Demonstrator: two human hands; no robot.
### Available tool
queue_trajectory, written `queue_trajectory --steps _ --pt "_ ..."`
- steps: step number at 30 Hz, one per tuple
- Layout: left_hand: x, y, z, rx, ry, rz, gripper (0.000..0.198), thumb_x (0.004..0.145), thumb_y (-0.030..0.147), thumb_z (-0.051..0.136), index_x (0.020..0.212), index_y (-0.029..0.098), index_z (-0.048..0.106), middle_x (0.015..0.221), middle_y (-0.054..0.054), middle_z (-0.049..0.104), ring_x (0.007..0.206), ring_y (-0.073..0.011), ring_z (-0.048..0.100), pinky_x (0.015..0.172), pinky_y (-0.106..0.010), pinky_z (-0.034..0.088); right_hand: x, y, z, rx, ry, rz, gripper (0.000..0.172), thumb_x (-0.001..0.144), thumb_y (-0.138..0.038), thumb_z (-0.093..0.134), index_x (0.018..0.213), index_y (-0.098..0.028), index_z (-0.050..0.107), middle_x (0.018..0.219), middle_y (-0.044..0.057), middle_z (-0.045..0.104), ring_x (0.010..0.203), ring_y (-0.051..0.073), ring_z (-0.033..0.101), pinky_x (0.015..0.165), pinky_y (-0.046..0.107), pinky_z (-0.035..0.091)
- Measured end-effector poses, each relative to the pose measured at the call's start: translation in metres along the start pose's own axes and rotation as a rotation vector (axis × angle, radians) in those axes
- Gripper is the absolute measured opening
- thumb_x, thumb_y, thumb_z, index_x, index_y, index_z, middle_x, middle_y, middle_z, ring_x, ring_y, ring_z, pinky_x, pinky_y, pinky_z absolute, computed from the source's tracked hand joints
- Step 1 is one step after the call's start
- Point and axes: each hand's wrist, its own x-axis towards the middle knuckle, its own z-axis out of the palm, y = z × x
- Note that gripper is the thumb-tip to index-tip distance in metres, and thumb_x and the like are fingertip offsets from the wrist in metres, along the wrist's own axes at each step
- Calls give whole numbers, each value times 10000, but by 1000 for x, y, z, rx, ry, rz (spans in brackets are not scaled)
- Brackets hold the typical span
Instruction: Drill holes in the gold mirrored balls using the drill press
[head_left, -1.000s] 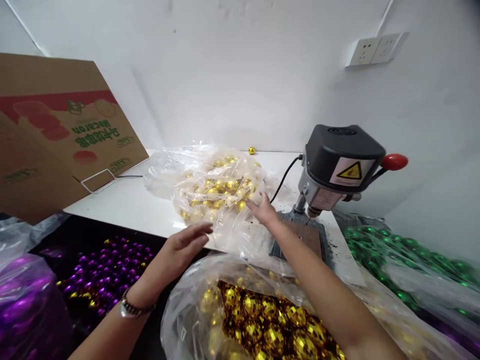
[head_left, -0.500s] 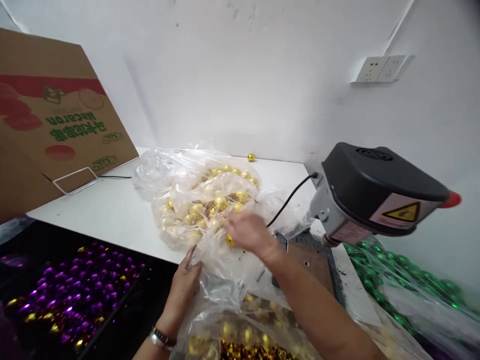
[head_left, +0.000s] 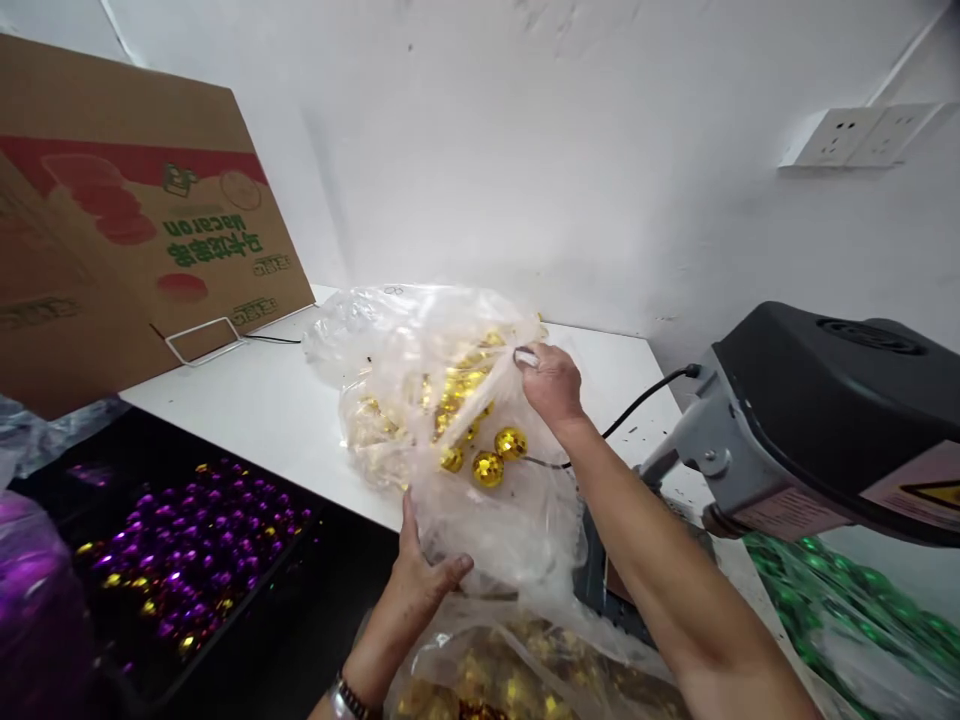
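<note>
On my feed from the head camera, a worker's two bare hands hold up a clear plastic bag (head_left: 480, 530) of gold mirrored balls (head_left: 487, 468) just left of the drill press (head_left: 825, 420). The right hand (head_left: 551, 385) is closed narrow, pinching a gathered fold near the bag's top. The left hand (head_left: 424, 585) is open wide beneath the bag, thumb raised against the plastic and fingers spread under its lower side. A watch (head_left: 346, 700) circles the left wrist. The balls bunch inside the bag, with three pressed against the plastic just below the right hand. The bag's far side sits over the white table (head_left: 225, 410) on which the drill press stands. A black cord (head_left: 637, 412) runs from the drill press to behind the bag.

Below and left of the drill press, a second bag (head_left: 480, 665) of gold balls lies close under the raised one. Farther left, purple balls (head_left: 187, 550) fill a black tray (head_left: 255, 600). Green balls (head_left: 802, 590) lie in plastic below the drill press, toward the right. Well left of it, a cardboard carton (head_left: 135, 220) leans on the wall.
</note>
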Motion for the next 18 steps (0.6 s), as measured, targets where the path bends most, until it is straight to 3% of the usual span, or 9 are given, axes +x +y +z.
queue_trajectory --steps 3,6,8,11,13,15,17,18 --pt "5 7 12 -217 -101 -39 1287 548 657 900 1586 238 265 1454 -209 588 1310 -379 611 1082 -508 525 -41 -22 2 44 40 -275 412 1011 -275 345 1295 -223 640 1210 86 659 1241 202 547 1305 484 283" --pt "10 9 16 -335 -122 -24 1078 606 720 830 1495 258 432 1421 -177 626 1304 -373 617 1054 -510 543 -94 -27 33 55 59 -696 381 1005 -268 359 1209 -245 680 988 60 689 1053 183 570 1305 534 241" --pt "11 8 18 -356 -59 5 982 599 675 850 1422 254 517 1420 -149 638 1343 -347 592 1115 -475 504 -123 -23 59 36 39 -824 327 972 -238 413 1142 -202 690 975 75 689 1001 189 561 1269 540 288" --pt "11 4 21 -393 76 -32 855 574 527 905 1311 211 608 1336 -125 696 1304 -313 625 1153 -428 474 -149 -19 78 64 -172 -880 271 875 -221 549 1105 -169 683 1048 90 697 1071 212 570 1265 545 307" --pt "10 3 21 -437 170 -148 687 610 447 892 1200 173 671 1220 -114 746 1211 -296 678 1097 -407 515 -156 -19 71 74 -337 -927 355 828 -233 611 1172 -163 662 1123 99 701 1142 236 582 1256 569 331" --pt "9 2 17 -451 254 -282 523 648 404 866 1073 139 715 1095 -112 777 1107 -288 716 1007 -385 562 -152 -20 48 138 -456 -1034 315 836 -273 624 1134 -189 683 1178 90 705 1188 244 598 1218 562 397" --pt "5 -2 8 -441 329 -358 440 671 394 842 1002 128 728 1027 -109 786 1034 -288 733 925 -370 589 -133 -17 21 341 -451 -1037 212 897 -327 571 1002 -219 720 1200 63 712 1179 206 627 1141 471 496" --pt "1 -5 3 -438 362 -379 413 689 396 826 996 136 729 1019 -104 788 1022 -288 736 899 -365 595 -116 -14 8 500 -380 -920 253 950 -331 494 946 -228 726 1177 46 723 1103 155 655 1062 388 547"
